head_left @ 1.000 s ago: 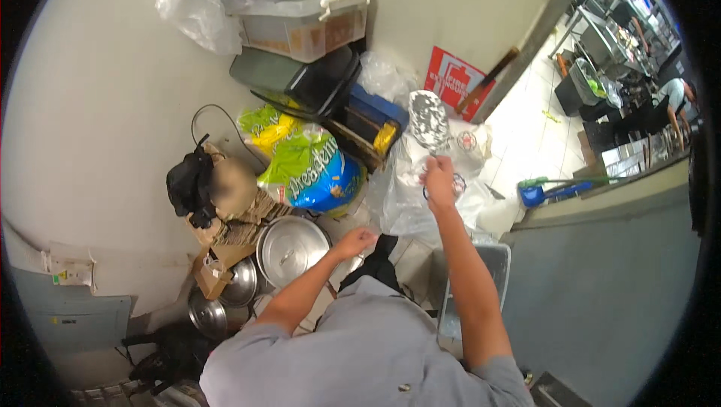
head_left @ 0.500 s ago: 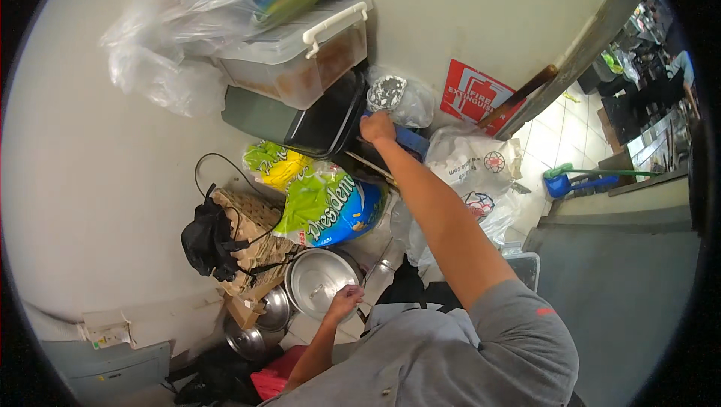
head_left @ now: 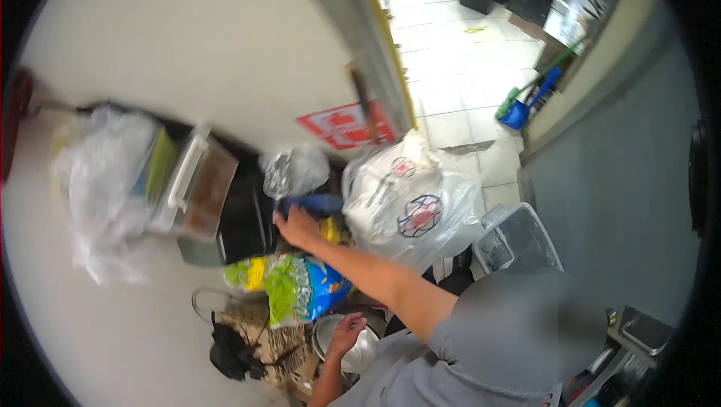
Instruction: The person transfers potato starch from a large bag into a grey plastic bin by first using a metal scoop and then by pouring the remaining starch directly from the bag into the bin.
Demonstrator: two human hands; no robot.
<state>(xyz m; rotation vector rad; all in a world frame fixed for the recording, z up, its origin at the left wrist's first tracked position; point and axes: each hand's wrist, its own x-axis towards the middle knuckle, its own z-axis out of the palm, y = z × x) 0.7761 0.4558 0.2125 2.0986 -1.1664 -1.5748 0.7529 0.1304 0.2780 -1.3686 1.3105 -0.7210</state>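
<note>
My right hand (head_left: 300,228) reaches out to the edge of a black plastic bin (head_left: 250,215), next to a blue object (head_left: 315,203). Its fingers are curled closed, and blur hides what they grip. Nearer my body, my left hand (head_left: 349,334) hovers over a round metal pot lid (head_left: 363,351), fingers loosely bent and apart, with nothing visible in them. A clear storage box (head_left: 204,191) with a white handle rests above the bin. Below the bin lie green, yellow and blue printed bags (head_left: 297,287). A plastic-wrapped silvery bundle (head_left: 294,172) sits beyond my right hand.
White and clear plastic bags (head_left: 409,204) bulge right of my forearm. A clear tub (head_left: 518,238) stands by the grey panel (head_left: 616,159). Beyond the doorway are a tiled floor (head_left: 443,69) and a blue dustpan (head_left: 515,115). A black bag (head_left: 231,351) hangs by stacked cardboard (head_left: 282,336).
The view has swung right, so the bin and bags appear farther left and more of the doorway shows. My right hand remains at the bin's edge; my left stays near the lid.
</note>
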